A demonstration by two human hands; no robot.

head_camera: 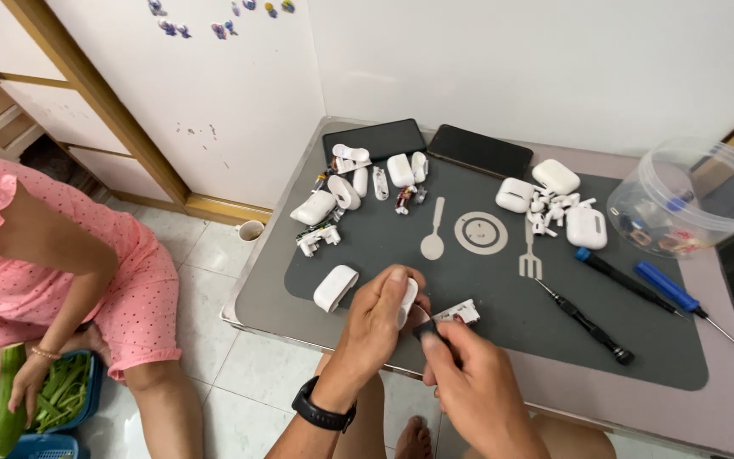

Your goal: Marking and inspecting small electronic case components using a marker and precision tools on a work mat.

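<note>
My left hand (375, 319) grips a small white plastic earbud-case part (407, 301) over the near edge of a grey work mat (503, 306). My right hand (469, 382) pinches a small dark tool tip (427, 331) against that part. Just beyond my fingers lies a small white circuit piece (460, 313). A white case shell (335, 287) rests on the mat to the left of my left hand. A black watch is on my left wrist.
Several white earbud cases and parts (554, 208) lie at the mat's far side, with two dark phones (479, 151). Screwdrivers, black (584, 321) and blue (669, 291), lie at right beside a clear plastic tub (694, 200). A person in pink (61, 263) sits on the floor at left with green vegetables.
</note>
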